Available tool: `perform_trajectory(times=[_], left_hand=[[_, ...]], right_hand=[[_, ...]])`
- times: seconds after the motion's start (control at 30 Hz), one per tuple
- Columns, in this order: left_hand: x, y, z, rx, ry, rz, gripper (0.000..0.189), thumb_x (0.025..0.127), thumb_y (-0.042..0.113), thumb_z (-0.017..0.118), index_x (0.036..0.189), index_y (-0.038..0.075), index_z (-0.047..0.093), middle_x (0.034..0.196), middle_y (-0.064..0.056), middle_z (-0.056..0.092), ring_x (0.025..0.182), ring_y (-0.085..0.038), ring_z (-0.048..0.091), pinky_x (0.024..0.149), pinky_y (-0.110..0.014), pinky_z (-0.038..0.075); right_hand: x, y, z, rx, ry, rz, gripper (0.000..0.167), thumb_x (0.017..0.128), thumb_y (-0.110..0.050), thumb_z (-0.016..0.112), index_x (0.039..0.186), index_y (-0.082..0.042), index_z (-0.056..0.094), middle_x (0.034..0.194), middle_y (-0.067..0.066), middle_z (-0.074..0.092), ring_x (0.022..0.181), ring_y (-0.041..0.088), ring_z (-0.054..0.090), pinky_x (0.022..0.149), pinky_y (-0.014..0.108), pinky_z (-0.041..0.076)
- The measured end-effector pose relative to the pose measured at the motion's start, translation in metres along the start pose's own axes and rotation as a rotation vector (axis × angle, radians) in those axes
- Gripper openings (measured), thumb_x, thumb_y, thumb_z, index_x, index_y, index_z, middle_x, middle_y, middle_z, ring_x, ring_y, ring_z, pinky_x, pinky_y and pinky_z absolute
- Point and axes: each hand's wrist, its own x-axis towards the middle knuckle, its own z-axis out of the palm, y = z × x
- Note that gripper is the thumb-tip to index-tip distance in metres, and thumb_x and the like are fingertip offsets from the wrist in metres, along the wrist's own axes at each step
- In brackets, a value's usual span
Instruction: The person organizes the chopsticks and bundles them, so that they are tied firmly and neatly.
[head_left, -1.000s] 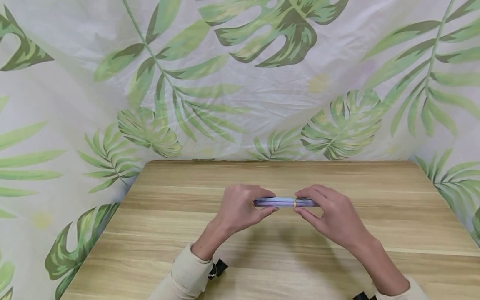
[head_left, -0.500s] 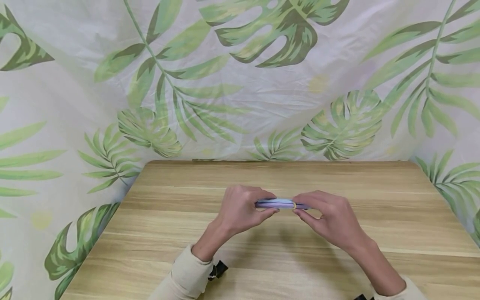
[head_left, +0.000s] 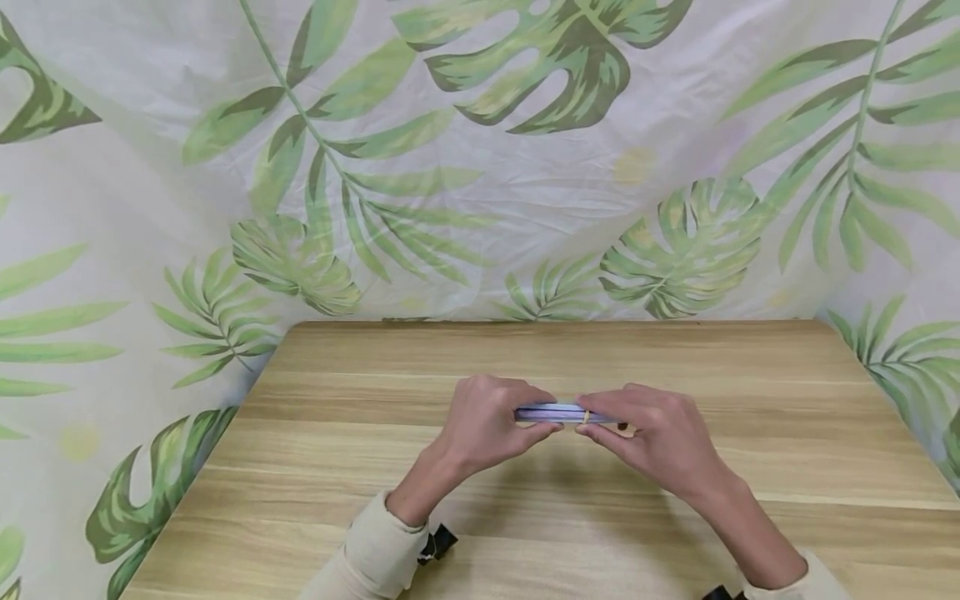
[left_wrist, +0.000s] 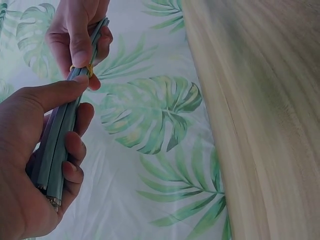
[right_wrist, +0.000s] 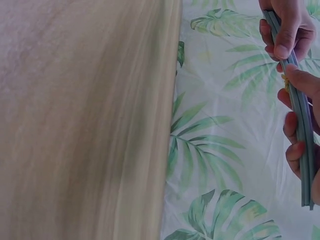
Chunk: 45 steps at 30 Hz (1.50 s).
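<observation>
A slim bundle of long, flat bluish-purple strips (head_left: 546, 414) is held level above the table in the head view. My left hand (head_left: 483, 425) grips its left part, thumb on one side and fingers curled on the other. On the right part, my right hand (head_left: 666, 433) pinches the bundle between thumb and fingers, right at a yellow band (head_left: 587, 417) that circles it. In the left wrist view the strips (left_wrist: 56, 145) show layered cut ends near the left palm. The right wrist view shows the other end of the bundle (right_wrist: 304, 150) past the right hand's fingers.
The wooden table (head_left: 375, 467) lies under both hands. Behind it hangs a pale cloth (head_left: 540, 208) printed with green leaves, which also runs down both sides. A black wrist device (head_left: 438, 543) sits by the left sleeve (head_left: 382, 542).
The right hand has slid a little to the left along the bundle, its fingertips now closer to the left hand's. Bundle and hands have sunk slightly in the head view.
</observation>
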Motion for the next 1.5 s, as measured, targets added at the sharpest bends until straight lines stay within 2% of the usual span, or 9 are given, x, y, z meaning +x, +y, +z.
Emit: perform_trajectory(times=[0.23, 0.5, 0.73, 0.87, 1.0, 1.1, 1.2, 1.33, 1.5], left_hand=[[0.001, -0.004, -0.007, -0.042, -0.022, -0.048, 0.024, 0.08, 0.028, 0.096, 0.1, 0.018, 0.086, 0.09, 0.006, 0.083, 0.069, -0.002, 0.072, 0.061, -0.016, 0.05], [0.002, -0.007, -0.013, -0.147, -0.107, -0.053, 0.021, 0.082, 0.016, 0.092, 0.101, 0.015, 0.083, 0.09, 0.006, 0.081, 0.07, 0.0, 0.066, 0.066, -0.016, 0.051], [0.002, -0.008, -0.014, -0.205, -0.107, -0.047, 0.02, 0.083, 0.013, 0.092, 0.095, 0.013, 0.075, 0.084, 0.004, 0.078, 0.069, 0.0, 0.066, 0.066, -0.014, 0.05], [0.002, -0.007, -0.012, -0.214, -0.107, -0.044, 0.02, 0.084, 0.013, 0.091, 0.094, 0.013, 0.074, 0.082, 0.004, 0.077, 0.067, 0.0, 0.062, 0.065, -0.013, 0.049], [0.001, -0.007, -0.01, -0.221, -0.123, -0.046, 0.017, 0.086, 0.012, 0.09, 0.095, 0.012, 0.076, 0.083, 0.003, 0.078, 0.066, 0.001, 0.06, 0.065, -0.012, 0.048], [0.002, -0.006, -0.009, -0.217, -0.14, -0.046, 0.015, 0.086, 0.012, 0.089, 0.097, 0.01, 0.08, 0.086, 0.002, 0.08, 0.067, 0.0, 0.063, 0.065, -0.012, 0.049], [0.002, -0.005, -0.008, -0.207, -0.15, -0.045, 0.016, 0.086, 0.012, 0.09, 0.1, 0.009, 0.082, 0.09, 0.001, 0.082, 0.069, -0.002, 0.067, 0.067, -0.013, 0.051], [0.002, -0.005, -0.008, -0.2, -0.152, -0.036, 0.018, 0.086, 0.013, 0.09, 0.102, 0.009, 0.083, 0.093, 0.0, 0.083, 0.072, -0.004, 0.071, 0.068, -0.013, 0.053], [0.001, -0.005, -0.008, -0.189, -0.14, -0.018, 0.019, 0.086, 0.014, 0.091, 0.102, 0.01, 0.083, 0.094, 0.0, 0.083, 0.073, -0.005, 0.073, 0.069, -0.014, 0.054]], right_hand=[[0.003, -0.001, -0.002, -0.012, -0.036, 0.042, 0.038, 0.074, -0.015, 0.098, 0.106, -0.018, 0.078, 0.103, -0.007, 0.079, 0.085, 0.008, 0.075, 0.072, 0.023, 0.058], [0.002, -0.002, -0.001, 0.016, -0.024, 0.04, 0.032, 0.075, -0.012, 0.097, 0.1, -0.022, 0.079, 0.1, -0.009, 0.078, 0.084, 0.008, 0.075, 0.073, 0.022, 0.058], [0.002, 0.0, -0.001, 0.057, -0.008, 0.011, 0.029, 0.077, -0.012, 0.095, 0.102, -0.019, 0.083, 0.099, -0.007, 0.082, 0.084, 0.01, 0.076, 0.071, 0.02, 0.058], [0.001, 0.001, 0.002, 0.063, 0.016, -0.017, 0.016, 0.089, -0.028, 0.09, 0.101, -0.018, 0.085, 0.097, -0.006, 0.083, 0.08, 0.01, 0.075, 0.065, 0.018, 0.055], [0.0, 0.0, 0.005, 0.052, 0.05, -0.052, 0.033, 0.103, -0.045, 0.071, 0.102, -0.016, 0.087, 0.096, -0.003, 0.084, 0.073, 0.011, 0.071, 0.057, 0.014, 0.047], [0.0, 0.0, 0.006, 0.033, 0.063, -0.059, 0.039, 0.104, -0.049, 0.066, 0.102, -0.017, 0.087, 0.096, -0.003, 0.084, 0.07, 0.01, 0.068, 0.054, 0.012, 0.042], [0.0, -0.001, 0.005, 0.024, 0.059, -0.056, 0.035, 0.103, -0.048, 0.068, 0.104, -0.018, 0.087, 0.097, -0.004, 0.084, 0.07, 0.009, 0.067, 0.054, 0.012, 0.041], [0.0, -0.001, 0.006, 0.009, 0.05, -0.067, 0.023, 0.091, -0.033, 0.087, 0.109, -0.018, 0.087, 0.1, -0.004, 0.085, 0.068, 0.007, 0.064, 0.053, 0.009, 0.037], [0.0, -0.001, 0.007, -0.014, 0.051, -0.088, 0.043, 0.071, -0.013, 0.097, 0.112, -0.017, 0.086, 0.098, -0.003, 0.085, 0.066, 0.008, 0.062, 0.053, 0.008, 0.035]])
